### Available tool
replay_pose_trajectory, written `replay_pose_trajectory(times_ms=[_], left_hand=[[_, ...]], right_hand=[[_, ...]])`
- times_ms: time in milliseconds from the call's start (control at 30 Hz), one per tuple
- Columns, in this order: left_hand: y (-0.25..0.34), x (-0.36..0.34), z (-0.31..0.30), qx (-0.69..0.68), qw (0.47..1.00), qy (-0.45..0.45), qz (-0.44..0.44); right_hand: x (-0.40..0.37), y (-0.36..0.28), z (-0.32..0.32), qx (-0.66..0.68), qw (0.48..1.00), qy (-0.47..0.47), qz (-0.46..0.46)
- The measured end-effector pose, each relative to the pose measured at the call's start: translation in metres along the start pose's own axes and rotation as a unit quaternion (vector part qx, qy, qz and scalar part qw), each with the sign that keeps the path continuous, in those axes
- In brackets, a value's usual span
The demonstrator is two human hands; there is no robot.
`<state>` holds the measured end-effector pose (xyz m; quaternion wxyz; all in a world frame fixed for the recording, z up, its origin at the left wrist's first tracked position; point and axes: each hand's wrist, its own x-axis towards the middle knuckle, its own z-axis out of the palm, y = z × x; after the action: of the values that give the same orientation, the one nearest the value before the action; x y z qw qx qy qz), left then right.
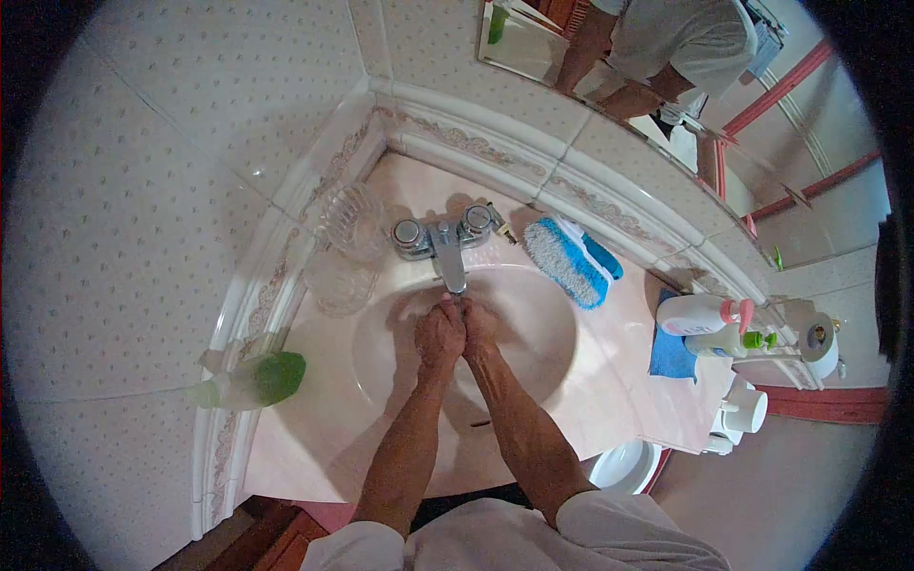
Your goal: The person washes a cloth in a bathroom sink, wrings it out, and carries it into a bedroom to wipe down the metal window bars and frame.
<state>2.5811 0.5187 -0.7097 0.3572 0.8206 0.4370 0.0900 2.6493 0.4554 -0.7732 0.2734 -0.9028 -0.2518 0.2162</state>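
Both of my hands are together over the pink sink basin [543, 324], right below the chrome faucet [448, 255]. My left hand [441, 333] is on the left side, its fingers curled in against the other hand. Beside it, my right hand [481, 326] is also curled, with its fingertips close under the spout. Whatever lies between the hands, if anything, is hidden. Two round knobs flank the spout, the left knob [409, 235] and the right knob [475, 220].
Right of the faucet lies a blue and white brush [571, 262]. Clear glass dishes [352, 224] stand at the left. A green-capped bottle [252, 381] is at the left edge. A white pump bottle [700, 315] lies near a blue cloth [669, 354]. A mirror [657, 124] hangs above.
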Motion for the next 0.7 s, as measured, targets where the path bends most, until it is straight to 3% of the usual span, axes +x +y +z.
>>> replay_pose_trajectory(times_ms=[100,167,200,267,300,333,367,400,433,467,500,533,600,633,700], left_hand=[[0.002,-0.006,-0.005,-0.049,0.999,-0.022,-0.007],[0.000,-0.007,-0.006,-0.015,0.999,-0.041,0.000],[-0.001,-0.008,-0.006,0.019,0.998,-0.059,0.007],[-0.002,-0.011,-0.010,0.055,0.994,-0.098,0.013],[-0.001,-0.013,-0.010,0.089,0.986,-0.136,0.018],[-0.002,-0.011,-0.007,0.088,0.987,-0.136,0.019],[-0.005,-0.007,-0.002,0.058,0.991,-0.095,0.068],[-0.008,-0.005,0.000,0.028,0.991,-0.057,0.116],[-0.009,-0.002,-0.001,0.029,0.991,-0.059,0.115],[-0.008,0.007,-0.003,-0.061,0.995,-0.056,0.063],[-0.009,0.012,-0.005,-0.150,0.987,-0.054,0.012],[-0.017,0.016,-0.001,-0.153,0.987,-0.055,0.012],[-0.025,0.024,-0.002,-0.196,0.977,-0.062,0.048],[-0.023,0.024,-0.002,-0.197,0.977,-0.060,0.050],[-0.023,0.021,-0.004,-0.162,0.978,0.063,0.114]], right_hand=[[0.006,0.013,0.012,-0.068,0.997,-0.044,0.001],[0.004,0.016,0.026,0.262,0.959,-0.023,0.108],[0.001,0.009,0.015,0.263,0.958,-0.023,0.109],[-0.007,-0.014,-0.019,-0.014,0.996,-0.087,0.013],[-0.003,-0.003,-0.007,-0.014,0.996,-0.086,0.014],[0.007,0.020,0.019,0.375,0.914,-0.074,0.139],[0.015,0.031,0.032,0.700,0.672,-0.051,0.237],[0.012,0.026,0.020,0.700,0.671,-0.050,0.238],[0.004,0.013,-0.009,0.649,0.743,-0.022,0.159],[-0.003,-0.004,-0.044,0.588,0.805,0.006,0.077],[-0.013,-0.016,-0.076,0.624,0.771,-0.019,0.128],[-0.011,-0.001,-0.076,0.622,0.772,-0.016,0.128],[-0.011,0.016,-0.076,0.505,0.845,-0.119,0.129],[-0.014,0.020,-0.078,0.505,0.846,-0.118,0.127],[-0.022,0.026,-0.075,0.493,0.865,-0.066,0.064]])
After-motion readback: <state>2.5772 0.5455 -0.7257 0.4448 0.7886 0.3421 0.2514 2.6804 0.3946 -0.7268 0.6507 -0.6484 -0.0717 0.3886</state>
